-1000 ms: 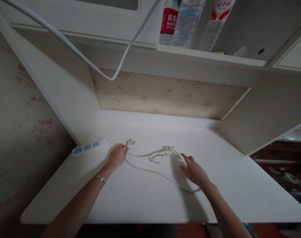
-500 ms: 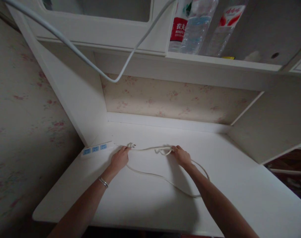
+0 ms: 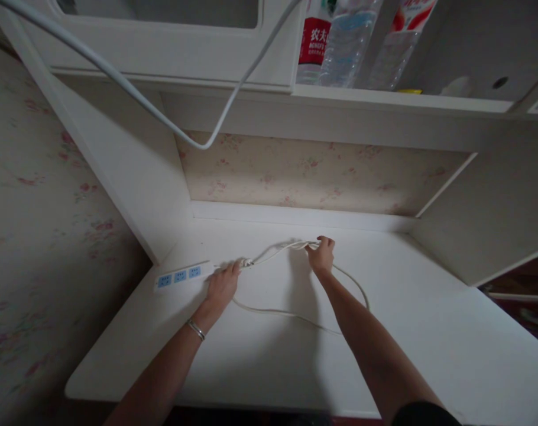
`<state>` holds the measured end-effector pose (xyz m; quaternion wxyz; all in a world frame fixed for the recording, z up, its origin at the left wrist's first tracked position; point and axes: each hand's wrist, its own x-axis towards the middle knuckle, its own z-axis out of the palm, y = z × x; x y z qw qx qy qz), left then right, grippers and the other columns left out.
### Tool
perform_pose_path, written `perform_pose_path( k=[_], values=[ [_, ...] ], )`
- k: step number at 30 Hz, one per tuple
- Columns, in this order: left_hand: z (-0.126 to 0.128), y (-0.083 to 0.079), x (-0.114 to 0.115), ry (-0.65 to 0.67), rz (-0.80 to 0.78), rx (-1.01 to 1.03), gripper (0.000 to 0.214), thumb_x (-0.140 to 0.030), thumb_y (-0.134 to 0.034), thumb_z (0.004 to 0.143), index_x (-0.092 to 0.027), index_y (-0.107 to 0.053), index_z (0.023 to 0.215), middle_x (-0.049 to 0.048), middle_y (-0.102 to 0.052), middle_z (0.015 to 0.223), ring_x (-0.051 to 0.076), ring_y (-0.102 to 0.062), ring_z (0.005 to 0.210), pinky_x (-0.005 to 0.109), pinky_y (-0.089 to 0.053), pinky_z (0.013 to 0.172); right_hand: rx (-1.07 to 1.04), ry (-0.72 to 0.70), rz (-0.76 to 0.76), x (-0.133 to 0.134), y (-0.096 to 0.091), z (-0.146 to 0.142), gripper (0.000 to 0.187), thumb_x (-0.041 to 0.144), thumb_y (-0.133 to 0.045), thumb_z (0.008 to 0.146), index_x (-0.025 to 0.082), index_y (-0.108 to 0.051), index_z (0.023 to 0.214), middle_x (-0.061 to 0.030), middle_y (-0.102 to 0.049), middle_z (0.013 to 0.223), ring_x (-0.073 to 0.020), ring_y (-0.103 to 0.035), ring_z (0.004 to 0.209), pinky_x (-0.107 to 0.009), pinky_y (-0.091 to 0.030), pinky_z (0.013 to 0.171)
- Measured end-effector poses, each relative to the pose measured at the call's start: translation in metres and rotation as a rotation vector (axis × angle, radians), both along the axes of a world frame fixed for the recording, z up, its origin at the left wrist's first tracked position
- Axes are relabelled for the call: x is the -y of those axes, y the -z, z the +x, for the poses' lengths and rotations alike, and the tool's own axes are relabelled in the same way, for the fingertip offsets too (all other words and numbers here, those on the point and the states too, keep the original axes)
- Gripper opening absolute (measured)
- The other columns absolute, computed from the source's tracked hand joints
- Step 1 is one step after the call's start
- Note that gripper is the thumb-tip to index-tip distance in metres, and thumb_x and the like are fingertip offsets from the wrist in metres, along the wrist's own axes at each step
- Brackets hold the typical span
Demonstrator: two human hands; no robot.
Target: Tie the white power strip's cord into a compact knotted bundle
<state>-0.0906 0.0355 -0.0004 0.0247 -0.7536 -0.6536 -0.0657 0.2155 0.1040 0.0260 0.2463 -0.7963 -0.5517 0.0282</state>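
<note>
A white power strip (image 3: 179,276) with blue sockets lies at the left of the white desk (image 3: 428,343). Its white cord (image 3: 291,314) loops across the desk top. My left hand (image 3: 222,286) is closed on the cord just behind the plug (image 3: 248,262), next to the strip. My right hand (image 3: 322,255) pinches a knotted part of the same cord and holds it raised a little above the desk. A bracelet circles my left wrist.
A thick white cable (image 3: 162,115) hangs in an arc from the upper cabinet. Plastic bottles (image 3: 340,41) stand on the shelf above. Floral wallpaper (image 3: 304,171) backs the desk recess, with white side panels left and right.
My right hand reached from the cord's loop to its knot, gripped it and lifted it up and back. My left hand kept hold near the plug.
</note>
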Motion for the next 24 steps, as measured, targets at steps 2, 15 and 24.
perform_pose_path(
  k=[2, 15, 24],
  values=[
    [-0.001, -0.002, 0.003, 0.002, 0.009, 0.015, 0.040, -0.028, -0.024, 0.097, -0.021, -0.046, 0.130, 0.0150, -0.059, 0.118, 0.023, -0.061, 0.092, 0.034, -0.048, 0.077, -0.009, -0.016, 0.008, 0.004, -0.001, -0.005, 0.044, 0.044, -0.034, 0.091, 0.014, -0.046, 0.120, -0.0168, -0.044, 0.125, -0.0240, -0.055, 0.102, -0.033, -0.042, 0.080],
    [-0.003, -0.012, 0.006, -0.006, -0.040, 0.142, 0.047, -0.045, -0.021, 0.097, -0.023, -0.062, 0.100, 0.0080, -0.070, 0.098, 0.021, -0.065, 0.088, 0.031, -0.045, 0.078, -0.179, -0.891, -0.026, 0.053, 0.021, -0.132, 0.063, 0.043, -0.060, 0.080, 0.019, -0.041, 0.136, -0.0097, -0.047, 0.138, -0.0201, -0.042, 0.126, -0.033, -0.034, 0.104],
    [-0.005, -0.009, 0.010, -0.011, -0.047, 0.123, 0.045, -0.039, -0.018, 0.098, -0.021, -0.059, 0.100, 0.0083, -0.070, 0.096, 0.022, -0.066, 0.086, 0.032, -0.045, 0.074, -0.175, -0.841, -0.074, 0.042, 0.017, -0.148, 0.033, 0.045, -0.053, 0.085, 0.021, -0.057, 0.107, -0.0017, -0.066, 0.092, -0.0148, -0.059, 0.079, -0.025, -0.044, 0.069]
  ],
)
